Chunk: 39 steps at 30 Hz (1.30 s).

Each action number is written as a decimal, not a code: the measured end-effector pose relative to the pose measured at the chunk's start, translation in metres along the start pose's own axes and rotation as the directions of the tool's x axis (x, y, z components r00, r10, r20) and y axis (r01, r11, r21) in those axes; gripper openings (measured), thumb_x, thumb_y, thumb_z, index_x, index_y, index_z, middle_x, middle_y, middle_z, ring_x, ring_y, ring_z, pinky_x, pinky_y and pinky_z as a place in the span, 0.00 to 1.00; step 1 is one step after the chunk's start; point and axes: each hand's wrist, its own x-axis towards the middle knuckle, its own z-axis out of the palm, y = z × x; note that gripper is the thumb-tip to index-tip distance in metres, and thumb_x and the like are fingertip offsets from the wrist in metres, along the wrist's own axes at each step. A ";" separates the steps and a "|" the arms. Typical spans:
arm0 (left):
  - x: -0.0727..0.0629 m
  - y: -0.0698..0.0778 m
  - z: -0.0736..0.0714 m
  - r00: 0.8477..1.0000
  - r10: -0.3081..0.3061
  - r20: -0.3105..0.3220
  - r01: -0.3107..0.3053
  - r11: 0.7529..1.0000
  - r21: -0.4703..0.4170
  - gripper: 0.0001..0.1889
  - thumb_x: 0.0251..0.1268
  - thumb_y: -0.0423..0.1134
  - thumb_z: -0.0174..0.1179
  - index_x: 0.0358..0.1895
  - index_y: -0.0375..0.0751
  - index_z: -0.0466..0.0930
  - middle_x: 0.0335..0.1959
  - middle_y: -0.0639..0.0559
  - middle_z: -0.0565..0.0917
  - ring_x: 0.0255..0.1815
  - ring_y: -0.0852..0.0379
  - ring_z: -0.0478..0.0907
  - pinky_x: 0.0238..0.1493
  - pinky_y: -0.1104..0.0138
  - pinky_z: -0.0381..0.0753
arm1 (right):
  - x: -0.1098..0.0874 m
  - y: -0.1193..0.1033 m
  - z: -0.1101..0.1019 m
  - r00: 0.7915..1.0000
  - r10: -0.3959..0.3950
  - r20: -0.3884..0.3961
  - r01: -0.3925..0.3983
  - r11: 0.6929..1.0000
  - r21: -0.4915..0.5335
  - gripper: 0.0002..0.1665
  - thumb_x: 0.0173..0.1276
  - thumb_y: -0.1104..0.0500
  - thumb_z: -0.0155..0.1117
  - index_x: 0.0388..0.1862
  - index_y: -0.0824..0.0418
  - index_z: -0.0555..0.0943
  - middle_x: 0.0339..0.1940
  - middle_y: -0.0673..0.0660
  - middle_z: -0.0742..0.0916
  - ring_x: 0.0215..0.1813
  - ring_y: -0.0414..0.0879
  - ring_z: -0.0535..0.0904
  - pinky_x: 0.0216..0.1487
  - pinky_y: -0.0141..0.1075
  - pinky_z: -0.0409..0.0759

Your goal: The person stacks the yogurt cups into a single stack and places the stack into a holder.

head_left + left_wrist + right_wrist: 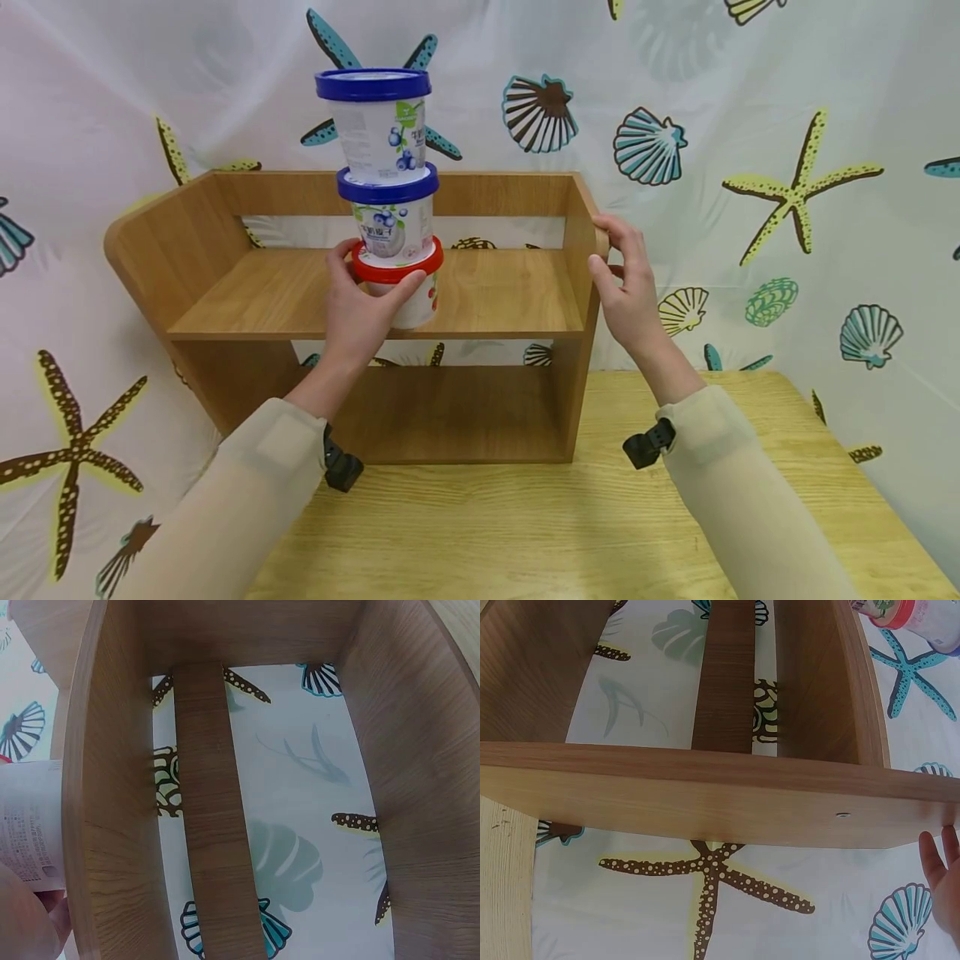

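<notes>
Three paper tubs stand stacked at the front of a wooden shelf unit's upper board. The top tub and the middle tub have blue lids and blueberry prints. Beneath them is a red-lidded tub, which my left hand grips near its lid, thumb in front. Its side also shows in the left wrist view, along with part of that hand. My right hand holds the rounded front corner of the shelf's right side panel. Its fingertips touch that panel in the right wrist view.
The unit stands on a light wooden table. A lower compartment lies under the upper board, and a back rail runs across the top. Behind hangs a white curtain printed with shells and starfish.
</notes>
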 end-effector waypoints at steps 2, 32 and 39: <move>0.003 -0.001 0.001 1.000 -0.005 0.003 0.005 1.000 -0.002 0.48 0.55 0.56 0.69 0.72 0.48 0.47 0.68 0.49 0.65 0.68 0.52 0.64 0.62 0.55 0.72 | 0.000 0.000 0.000 1.000 0.000 0.001 0.000 1.000 0.000 0.24 0.69 0.71 0.47 0.65 0.73 0.64 0.64 0.72 0.67 0.64 0.60 0.65 0.51 0.46 0.68; -0.003 -0.011 -0.003 1.000 0.005 -0.003 -0.005 1.000 0.028 0.53 0.58 0.56 0.67 0.76 0.49 0.38 0.76 0.49 0.53 0.75 0.53 0.48 0.72 0.52 0.53 | -0.001 -0.003 -0.002 0.998 0.047 0.029 -0.048 0.999 0.017 0.24 0.71 0.71 0.46 0.65 0.74 0.63 0.65 0.72 0.66 0.64 0.59 0.64 0.52 0.42 0.68; -0.036 -0.013 -0.017 0.994 0.111 0.000 -0.111 0.994 0.022 0.48 0.59 0.46 0.69 0.75 0.44 0.45 0.75 0.50 0.55 0.75 0.57 0.50 0.73 0.54 0.50 | 0.001 0.007 -0.001 0.998 0.057 0.027 -0.058 0.998 0.031 0.25 0.71 0.71 0.46 0.66 0.73 0.63 0.66 0.71 0.66 0.64 0.59 0.64 0.52 0.46 0.68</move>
